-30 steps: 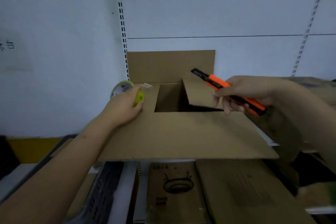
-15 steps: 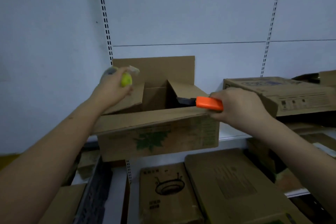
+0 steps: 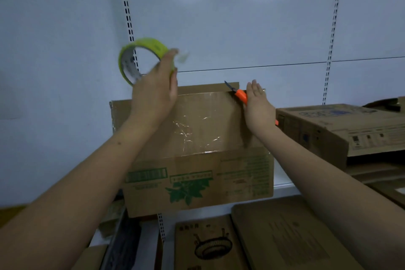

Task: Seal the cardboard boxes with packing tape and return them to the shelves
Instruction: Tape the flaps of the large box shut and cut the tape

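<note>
From the head camera, we see a cardboard box (image 3: 197,155) standing on a white shelf (image 3: 282,187), its taped top face tilted toward us and clear tape glinting across the flaps. Green print and a green leaf mark run along its front.

The left hand (image 3: 153,92) is raised over the box's upper left corner and grips a yellow-green tape roll (image 3: 140,59), fingers curled over the rim, with a loose clear end of tape poking out by the fingertips. The roll hangs in front of the white back wall (image 3: 241,17), above the box and not touching it.

The right hand (image 3: 258,107) lies against the box's upper right edge, fingers straight and pointing up, with an orange knife (image 3: 241,95) pinned under the palm. The knife's dark blade tip reaches the top flap. We cannot tell whether the thumb wraps round the handle.

Just right of the box lies a second box (image 3: 341,129), flatter, with dark print. Below the shelf lie more cartons (image 3: 285,239), one printed with a round burner-like drawing.
</note>
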Action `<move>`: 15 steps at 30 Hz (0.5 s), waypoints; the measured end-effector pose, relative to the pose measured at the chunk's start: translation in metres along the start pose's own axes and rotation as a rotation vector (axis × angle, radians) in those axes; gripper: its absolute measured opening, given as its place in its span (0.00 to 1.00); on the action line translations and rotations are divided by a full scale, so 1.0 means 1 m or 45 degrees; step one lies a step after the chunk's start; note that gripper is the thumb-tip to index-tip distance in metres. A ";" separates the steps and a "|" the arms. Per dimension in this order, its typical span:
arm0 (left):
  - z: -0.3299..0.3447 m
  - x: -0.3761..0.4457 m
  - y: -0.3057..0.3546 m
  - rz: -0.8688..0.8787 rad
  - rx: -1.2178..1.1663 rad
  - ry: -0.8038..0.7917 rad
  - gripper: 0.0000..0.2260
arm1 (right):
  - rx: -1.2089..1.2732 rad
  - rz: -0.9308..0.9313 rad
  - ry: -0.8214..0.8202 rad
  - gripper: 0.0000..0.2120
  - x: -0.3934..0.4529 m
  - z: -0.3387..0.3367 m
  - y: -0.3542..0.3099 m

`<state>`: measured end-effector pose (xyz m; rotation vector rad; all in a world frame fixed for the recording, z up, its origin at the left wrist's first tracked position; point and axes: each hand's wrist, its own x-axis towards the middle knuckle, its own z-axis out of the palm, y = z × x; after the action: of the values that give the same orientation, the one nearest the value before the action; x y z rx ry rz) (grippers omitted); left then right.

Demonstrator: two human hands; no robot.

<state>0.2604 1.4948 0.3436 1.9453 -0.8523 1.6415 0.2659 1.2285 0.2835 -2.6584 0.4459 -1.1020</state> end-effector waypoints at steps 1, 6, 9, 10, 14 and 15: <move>0.010 -0.009 -0.003 -0.017 0.020 -0.063 0.18 | -0.005 -0.004 -0.003 0.27 0.003 0.005 0.001; 0.049 -0.049 -0.016 0.080 0.168 -0.314 0.22 | -0.074 -0.251 0.154 0.22 0.001 0.006 0.019; 0.056 -0.050 -0.017 0.168 0.265 -0.166 0.21 | 0.048 -0.305 0.188 0.14 0.015 -0.021 0.024; 0.056 -0.045 -0.016 0.177 0.293 -0.084 0.20 | 0.179 -0.238 0.091 0.14 0.025 -0.036 0.022; 0.063 -0.031 -0.012 0.102 0.310 -0.008 0.17 | 1.020 0.119 -0.549 0.12 0.064 -0.070 0.028; 0.066 -0.030 -0.011 0.070 0.307 -0.044 0.17 | 1.228 0.241 -0.618 0.12 0.072 -0.069 0.038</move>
<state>0.3116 1.4617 0.3022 2.1334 -0.7559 1.8196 0.2576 1.1602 0.3659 -1.8555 0.0297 -0.3997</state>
